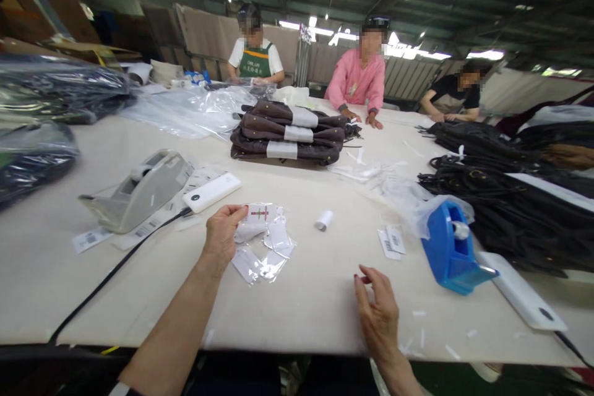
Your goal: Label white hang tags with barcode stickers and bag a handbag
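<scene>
My left hand pinches a small printed card in a clear plastic sleeve, thumb and fingers pressed on its left edge. Under and beside it lies a loose pile of similar sleeved cards on the table. My right hand hovers over or rests at the table's near side, which I cannot tell; its fingers are slightly curled and apart, with nothing in them. A small curled white paper roll lies between the hands. Two white tags with barcodes are beyond my right hand.
A grey tape dispenser and a white power bank with a black cable stand left. To the right are a blue tape dispenser and another white power bank. Stacked dark brown bags lie ahead. Three people work across the table.
</scene>
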A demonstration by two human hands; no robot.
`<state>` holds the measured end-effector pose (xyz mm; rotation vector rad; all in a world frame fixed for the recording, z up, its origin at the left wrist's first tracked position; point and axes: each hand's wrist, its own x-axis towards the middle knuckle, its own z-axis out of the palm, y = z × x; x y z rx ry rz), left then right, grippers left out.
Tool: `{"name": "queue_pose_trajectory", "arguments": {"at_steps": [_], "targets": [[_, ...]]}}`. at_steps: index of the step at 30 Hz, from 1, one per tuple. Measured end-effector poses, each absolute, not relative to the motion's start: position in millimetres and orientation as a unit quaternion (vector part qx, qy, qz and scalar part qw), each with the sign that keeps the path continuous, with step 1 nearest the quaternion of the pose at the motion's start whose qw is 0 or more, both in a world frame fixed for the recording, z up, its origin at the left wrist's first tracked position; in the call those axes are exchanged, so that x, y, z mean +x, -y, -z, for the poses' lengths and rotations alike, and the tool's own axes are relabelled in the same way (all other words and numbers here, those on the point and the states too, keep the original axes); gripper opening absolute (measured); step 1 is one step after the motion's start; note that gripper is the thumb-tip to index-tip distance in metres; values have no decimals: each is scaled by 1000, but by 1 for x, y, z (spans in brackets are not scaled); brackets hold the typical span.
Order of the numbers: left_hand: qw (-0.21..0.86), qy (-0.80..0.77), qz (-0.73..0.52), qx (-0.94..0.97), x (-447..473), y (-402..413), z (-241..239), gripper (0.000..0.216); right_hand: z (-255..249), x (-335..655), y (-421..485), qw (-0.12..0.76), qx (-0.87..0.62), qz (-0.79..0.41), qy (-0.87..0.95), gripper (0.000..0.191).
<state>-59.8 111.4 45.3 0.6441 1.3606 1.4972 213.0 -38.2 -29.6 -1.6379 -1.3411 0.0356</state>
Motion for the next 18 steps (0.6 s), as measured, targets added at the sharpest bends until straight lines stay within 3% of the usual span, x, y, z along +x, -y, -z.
{"name": "queue_pose_trajectory", "arguments": {"at_steps": [4,10,16,18], "targets": [[515,-557,-595,266,-54,-106,-41,31,9,162,21,536,-620,-203,536,25],[551,-536,-578,273,-40,-91,-42,30,-16,93,-24,594,-506,-550,299,42],[557,-516,-541,363,-35,-71,-42,32,-17,77,-45,656,-449,-583,170,31],[498,-554,-477,467,-43,-65,-43,34,-17,86,-45,673,-458,-551,183,29]]}}
